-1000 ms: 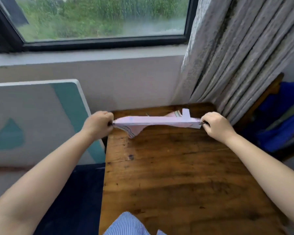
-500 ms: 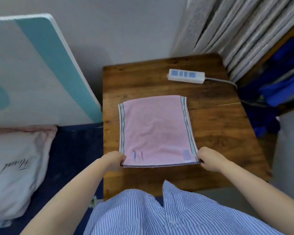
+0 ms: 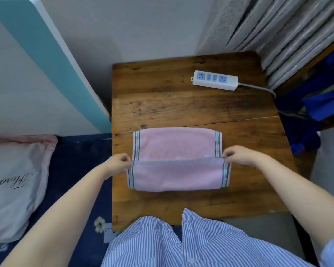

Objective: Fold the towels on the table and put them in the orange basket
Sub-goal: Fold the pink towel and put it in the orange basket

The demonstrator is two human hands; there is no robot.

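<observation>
The pink terry towel with striped grey-green borders [image 3: 176, 149] lies on the brown wooden table [image 3: 162, 97], near its front half, and its near edge is lifted and turned over toward the far edge. The left hand [image 3: 117, 163] pinches the left corner of this lifted edge between thumb and fingers, and the right hand [image 3: 237, 155] pinches the right corner in the same way. Both hands are at about the same height, so the raised flap hangs straight between them.

The step in hand is, I think, a fold of the towel in half from front to back. To do it well, both corners should travel together and land exactly on the two far corners, so that the striped borders lie one on the other. The edge should stay a little tight between the hands, otherwise the middle sags and makes a wrinkle. After laying it down, it is good to smooth the cloth flat with the palm before the next fold.

The white power strip with blue sockets [image 3: 214, 80] lies well apart, at the far right of the table, and does not disturb the fold. The orange basket is not in view, so I cannot tell where the folded towel must go.
</observation>
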